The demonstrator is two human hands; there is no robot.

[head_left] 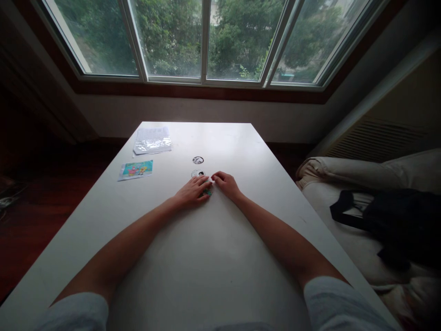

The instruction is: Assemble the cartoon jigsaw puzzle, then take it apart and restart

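Observation:
Both my hands rest on the white table (193,257) near its middle. My left hand (191,191) lies flat with fingers stretched out over a small green thing (207,192) that is mostly hidden under it. My right hand (224,182) sits just to the right, its fingers curled down with the tips touching the table beside the left fingertips; what they pinch, if anything, is hidden. Just beyond the fingers lies a small round disc (197,174), and a second round disc (198,160) lies a little farther back.
A colourful cartoon card (135,169) lies at the left of the table, with a clear plastic bag (152,140) behind it. A window spans the far wall. A pale sofa (347,230) with a black bag (396,220) stands to the right.

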